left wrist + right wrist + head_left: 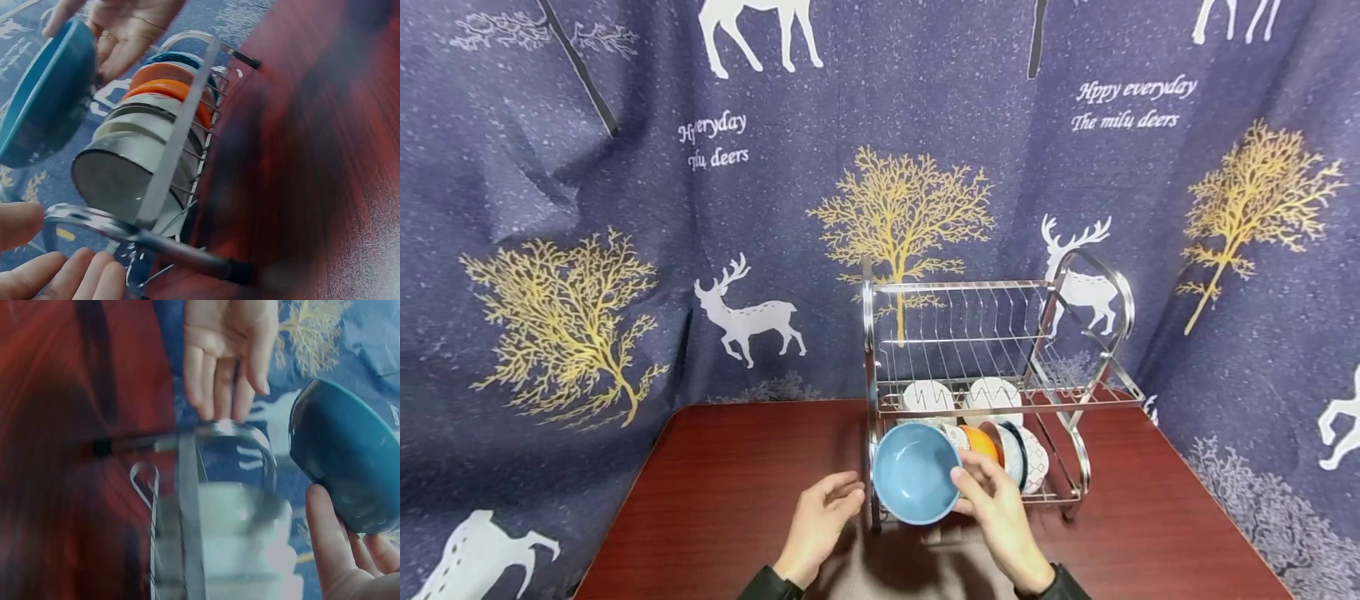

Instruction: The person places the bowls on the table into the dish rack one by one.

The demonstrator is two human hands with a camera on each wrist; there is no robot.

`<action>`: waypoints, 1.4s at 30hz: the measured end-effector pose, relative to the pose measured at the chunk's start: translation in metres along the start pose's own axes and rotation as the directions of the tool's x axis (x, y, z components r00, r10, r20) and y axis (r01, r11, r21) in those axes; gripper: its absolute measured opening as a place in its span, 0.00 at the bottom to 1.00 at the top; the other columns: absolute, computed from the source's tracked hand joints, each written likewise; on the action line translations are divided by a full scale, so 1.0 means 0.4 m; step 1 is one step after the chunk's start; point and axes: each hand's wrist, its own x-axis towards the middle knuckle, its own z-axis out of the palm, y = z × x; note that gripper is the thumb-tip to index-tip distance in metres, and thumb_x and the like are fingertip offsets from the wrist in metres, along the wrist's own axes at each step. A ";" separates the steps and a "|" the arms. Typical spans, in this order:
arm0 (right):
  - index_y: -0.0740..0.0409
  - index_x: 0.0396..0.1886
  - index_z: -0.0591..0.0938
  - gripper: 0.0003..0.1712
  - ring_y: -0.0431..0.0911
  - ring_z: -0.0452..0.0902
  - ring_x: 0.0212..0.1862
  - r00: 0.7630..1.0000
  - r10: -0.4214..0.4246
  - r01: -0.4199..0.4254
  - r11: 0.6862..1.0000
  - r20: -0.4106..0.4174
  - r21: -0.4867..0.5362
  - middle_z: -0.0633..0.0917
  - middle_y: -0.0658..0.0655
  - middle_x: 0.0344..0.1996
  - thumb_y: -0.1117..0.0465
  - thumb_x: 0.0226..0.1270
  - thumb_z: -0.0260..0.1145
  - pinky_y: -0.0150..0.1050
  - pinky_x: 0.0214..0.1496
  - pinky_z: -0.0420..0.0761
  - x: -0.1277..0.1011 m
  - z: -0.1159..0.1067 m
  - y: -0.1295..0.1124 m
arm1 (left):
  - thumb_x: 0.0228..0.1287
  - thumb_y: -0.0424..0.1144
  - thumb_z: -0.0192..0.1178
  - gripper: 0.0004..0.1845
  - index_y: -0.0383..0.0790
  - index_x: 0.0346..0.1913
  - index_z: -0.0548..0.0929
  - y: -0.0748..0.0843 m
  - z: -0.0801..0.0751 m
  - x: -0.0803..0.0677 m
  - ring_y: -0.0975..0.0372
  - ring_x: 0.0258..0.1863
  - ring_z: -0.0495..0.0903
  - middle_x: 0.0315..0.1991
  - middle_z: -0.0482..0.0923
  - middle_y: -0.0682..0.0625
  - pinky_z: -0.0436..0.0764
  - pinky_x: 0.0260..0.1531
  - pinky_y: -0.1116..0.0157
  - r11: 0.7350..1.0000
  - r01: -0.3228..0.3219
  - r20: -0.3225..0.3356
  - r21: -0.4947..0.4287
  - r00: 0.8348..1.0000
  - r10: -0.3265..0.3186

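A blue bowl (916, 473) is in my right hand (1000, 518), in front of the dish rack (966, 411). The thumb lies at its rim and the other fingers go behind it; in the head view its inside faces me. My left hand (822, 521) holds nothing and is beside the rack's left front post, thumb apart from loosely bent fingers. In the left wrist view several bowls stand on edge in the lower tier, among them a white bowl with a dark rim (125, 178) and an orange bowl (164, 87).
White dishes (992, 398) stand at the back of the rack, below its wire upper tier (958, 312). The rack stands on a dark red wooden table (722, 475). A blue curtain (760, 217) printed with deer and trees hangs behind.
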 end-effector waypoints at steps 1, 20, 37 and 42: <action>0.73 0.53 0.73 0.17 0.52 0.83 0.39 1.000 -0.015 0.015 1.000 -0.009 -0.018 0.79 0.71 0.45 0.67 0.68 0.60 0.46 0.38 0.83 0.002 -0.010 -0.005 | 0.63 0.37 0.63 0.23 0.27 0.58 0.75 -0.002 0.007 0.004 0.53 0.47 0.81 0.49 0.80 0.36 0.79 0.45 0.67 1.000 -0.012 -0.003 0.024 1.000 0.012; 0.62 0.55 0.76 0.19 0.35 0.79 0.44 0.940 -0.266 0.134 0.863 -0.212 -0.487 0.81 0.60 0.44 0.62 0.66 0.65 0.25 0.44 0.77 0.029 -0.167 -0.076 | 0.60 0.35 0.65 0.14 0.33 0.47 0.82 -0.018 0.054 0.037 0.59 0.35 0.82 0.36 0.83 0.46 0.79 0.37 0.67 0.982 -0.035 -0.106 0.188 0.993 0.055; 0.60 0.54 0.77 0.20 0.34 0.77 0.43 0.879 -0.394 0.159 0.773 -0.268 -0.614 0.81 0.55 0.44 0.63 0.62 0.68 0.21 0.46 0.75 0.027 -0.206 -0.101 | 0.58 0.33 0.66 0.08 0.35 0.40 0.84 -0.023 0.065 0.049 0.61 0.31 0.81 0.31 0.83 0.49 0.79 0.35 0.68 0.964 -0.063 -0.134 0.259 0.986 0.100; 0.57 0.54 0.78 0.22 0.32 0.75 0.44 0.873 -0.399 0.119 0.733 -0.281 -0.670 0.81 0.51 0.43 0.61 0.60 0.70 0.20 0.46 0.73 0.018 -0.216 -0.110 | 0.58 0.33 0.66 0.07 0.36 0.40 0.85 -0.023 0.065 0.049 0.61 0.31 0.81 0.31 0.83 0.49 0.78 0.34 0.68 0.961 -0.069 -0.130 0.266 0.986 0.106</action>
